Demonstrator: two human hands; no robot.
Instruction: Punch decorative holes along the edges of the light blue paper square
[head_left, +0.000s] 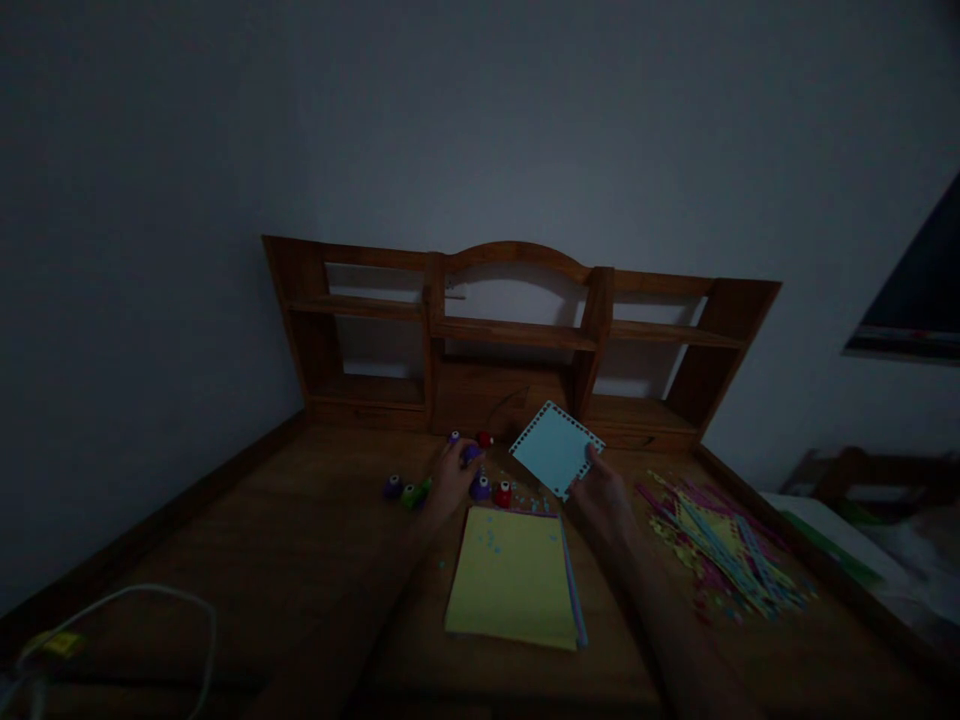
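Note:
My right hand (600, 497) pinches the lower corner of a light blue paper square (555, 447) with punched, scalloped edges, held tilted above the desk. My left hand (452, 473) rests on the desk among small craft punches, its fingers closed around a purple punch (470, 453). Another purple punch (480, 488) and a red punch (503, 493) stand just right of that hand. A stack of coloured paper with a yellow sheet (514, 576) on top lies in front of both hands, sprinkled with small punched bits.
A purple punch (392, 486) and a green punch (409, 494) sit left of my left hand. A pile of cut paper strips (716, 545) lies at the right. A wooden shelf unit (517, 335) backs the desk. A white cable (150, 600) loops at the near left.

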